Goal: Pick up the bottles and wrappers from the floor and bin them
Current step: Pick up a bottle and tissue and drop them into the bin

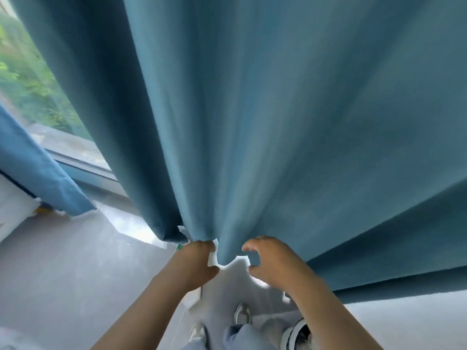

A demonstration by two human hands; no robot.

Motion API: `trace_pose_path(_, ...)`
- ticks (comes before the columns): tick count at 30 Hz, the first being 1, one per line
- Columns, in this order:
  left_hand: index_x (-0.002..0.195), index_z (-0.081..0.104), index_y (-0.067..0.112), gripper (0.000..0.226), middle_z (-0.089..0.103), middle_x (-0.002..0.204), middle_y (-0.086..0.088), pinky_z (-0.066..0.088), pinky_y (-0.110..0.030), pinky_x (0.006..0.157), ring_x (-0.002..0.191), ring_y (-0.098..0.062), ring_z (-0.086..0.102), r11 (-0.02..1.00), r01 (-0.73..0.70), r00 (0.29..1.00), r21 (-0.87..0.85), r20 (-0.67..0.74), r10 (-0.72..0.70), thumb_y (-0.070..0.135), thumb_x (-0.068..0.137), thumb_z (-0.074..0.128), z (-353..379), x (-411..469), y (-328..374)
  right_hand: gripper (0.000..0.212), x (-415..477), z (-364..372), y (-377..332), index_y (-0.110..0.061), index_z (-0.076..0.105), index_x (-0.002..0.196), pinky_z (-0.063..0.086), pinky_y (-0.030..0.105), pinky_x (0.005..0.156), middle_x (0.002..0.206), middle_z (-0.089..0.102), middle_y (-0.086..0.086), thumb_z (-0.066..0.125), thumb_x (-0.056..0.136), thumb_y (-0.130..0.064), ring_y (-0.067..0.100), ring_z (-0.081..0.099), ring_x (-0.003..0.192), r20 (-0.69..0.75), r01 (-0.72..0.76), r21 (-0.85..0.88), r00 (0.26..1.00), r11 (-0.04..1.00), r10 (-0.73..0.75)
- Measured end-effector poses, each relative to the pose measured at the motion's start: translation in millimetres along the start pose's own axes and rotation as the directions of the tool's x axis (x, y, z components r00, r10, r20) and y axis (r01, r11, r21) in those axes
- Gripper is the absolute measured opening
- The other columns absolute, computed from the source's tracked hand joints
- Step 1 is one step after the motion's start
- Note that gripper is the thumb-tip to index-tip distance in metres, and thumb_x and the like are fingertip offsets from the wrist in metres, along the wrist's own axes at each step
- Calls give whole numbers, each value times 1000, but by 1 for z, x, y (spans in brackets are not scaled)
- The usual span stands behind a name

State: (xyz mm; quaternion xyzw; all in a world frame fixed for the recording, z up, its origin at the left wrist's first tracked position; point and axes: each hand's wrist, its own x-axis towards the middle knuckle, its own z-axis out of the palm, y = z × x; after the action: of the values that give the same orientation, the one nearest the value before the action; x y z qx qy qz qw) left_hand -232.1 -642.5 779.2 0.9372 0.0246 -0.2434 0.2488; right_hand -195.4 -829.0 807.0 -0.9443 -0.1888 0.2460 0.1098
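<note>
My left hand (195, 261) grips a crumpled white wrapper (212, 260) just at the lower hem of a blue curtain (278, 122). A scrap with green print (180, 246) shows beside that hand, partly hidden by it and the curtain. My right hand (271, 261) hovers to the right of the hem, fingers curved and apart from the thumb, with nothing in it. No bottle and no bin can be made out.
The curtain fills most of the view and hides the floor behind it. A window (30, 92) and its sill are at the left, above a grey floor (63, 274). My shoes (242, 314) stand right below my hands. A black-and-white object (297, 333) sits at my right foot.
</note>
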Motion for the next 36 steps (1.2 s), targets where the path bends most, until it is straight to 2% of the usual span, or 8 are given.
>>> trace_pose_path(4, 131, 49, 24, 47, 58, 126, 3, 45, -25, 91, 113, -18, 56, 990, 129, 990, -57, -42, -132, 35, 87, 59, -8, -8, -25, 44, 33, -7, -26, -25, 54, 130, 41, 29, 102, 131, 55, -3, 61, 87, -25, 16, 50, 122, 92, 142, -52, 986, 989, -136)
trace_pose_path(10, 129, 49, 22, 43, 57, 126, 2, 44, -25, 89, 113, -18, 56, 947, 287, 939, -141, -152, -307, 36, 89, 57, -17, -14, -44, 42, 81, -15, -56, -25, 57, 127, 46, 30, 97, 128, 56, -3, 63, 86, -21, 18, 54, 116, 199, 348, -126, 926, 929, -320)
trace_pose_path(16, 132, 46, 24, 45, 55, 130, 4, 45, -22, 90, 114, -15, 55, 876, 416, 874, -243, -160, -459, 37, 91, 58, -11, -2, -38, 36, 119, -25, -63, -24, 57, 124, 49, 30, 92, 125, 58, -1, 60, 89, -22, 21, 57, 110, 266, 502, -140, 849, 854, -456)
trace_pose_path(26, 134, 46, 23, 48, 55, 132, 3, 44, -23, 90, 114, -16, 55, 769, 541, 785, -341, -124, -607, 38, 91, 57, 6, 31, -38, 39, 181, -13, -47, -20, 57, 126, 46, 27, 91, 125, 58, 1, 58, 87, -18, 23, 57, 111, 437, 623, -181, 744, 761, -505)
trace_pose_path(29, 134, 45, 23, 47, 55, 132, 3, 43, -23, 90, 114, -16, 55, 753, 565, 773, -337, -103, -626, 38, 91, 56, 20, 36, -54, 37, 196, 10, -46, -19, 60, 121, 48, 30, 89, 120, 60, 2, 57, 85, -16, 23, 58, 108, 463, 633, -185, 731, 752, -501)
trace_pose_path(36, 133, 44, 24, 46, 54, 131, 4, 44, -27, 91, 115, -17, 55, 723, 612, 748, -322, -62, -661, 39, 90, 54, 63, 69, -120, 44, 252, 81, -53, -20, 57, 129, 48, 31, 92, 129, 59, 4, 57, 85, -15, 24, 58, 111, 501, 630, -175, 718, 757, -482)
